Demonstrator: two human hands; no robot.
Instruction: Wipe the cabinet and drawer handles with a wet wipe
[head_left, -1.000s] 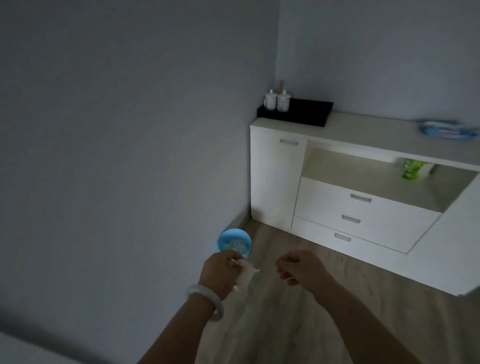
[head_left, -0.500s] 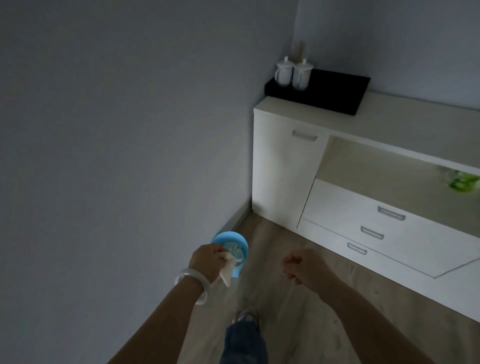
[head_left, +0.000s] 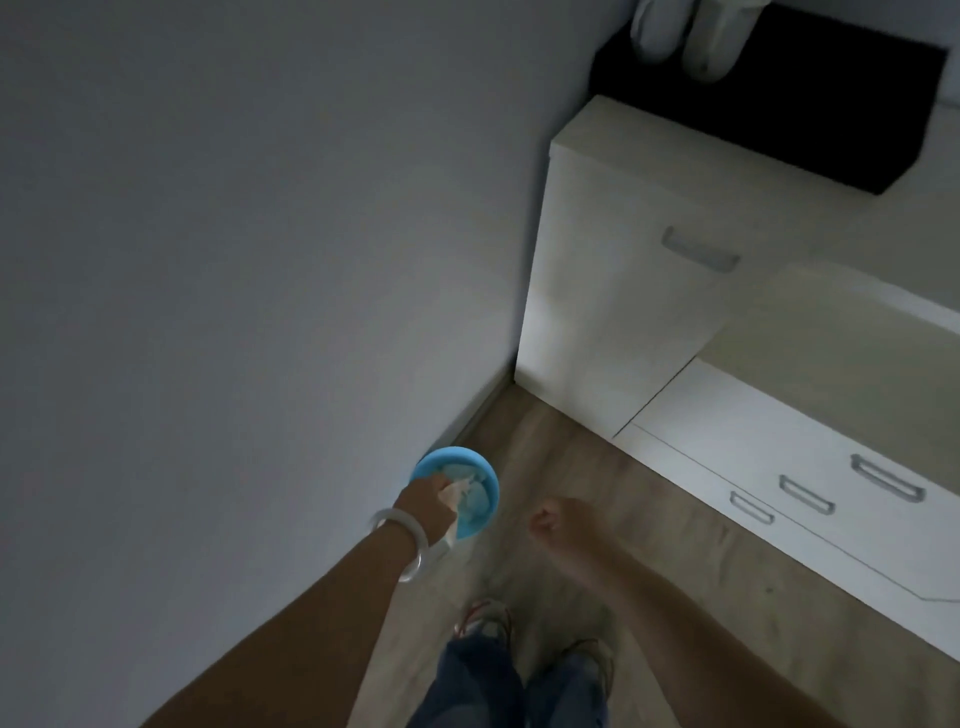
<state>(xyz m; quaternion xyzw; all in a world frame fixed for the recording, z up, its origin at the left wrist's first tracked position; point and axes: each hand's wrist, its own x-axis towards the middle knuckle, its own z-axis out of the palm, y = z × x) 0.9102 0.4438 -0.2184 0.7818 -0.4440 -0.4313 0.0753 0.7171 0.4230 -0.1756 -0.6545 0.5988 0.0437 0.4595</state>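
Your two white cups (head_left: 691, 31) are cut off at the top edge; your left hand (head_left: 426, 506) hides part of the wipe (head_left: 460, 491).

The frame is dim and bluish-grey, without glare. The white cabinet (head_left: 623, 291) at right is the brightest area. Edges bow from wide-angle distortion; the top and bottom are softly blurred.

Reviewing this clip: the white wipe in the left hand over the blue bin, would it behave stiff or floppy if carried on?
Probably floppy: the wet wipe bunches and droops from the left hand rather than holding a flat shape. Likely very light, since a loose pinch carries it above the blue bin. It would probably drop limply and not roll.
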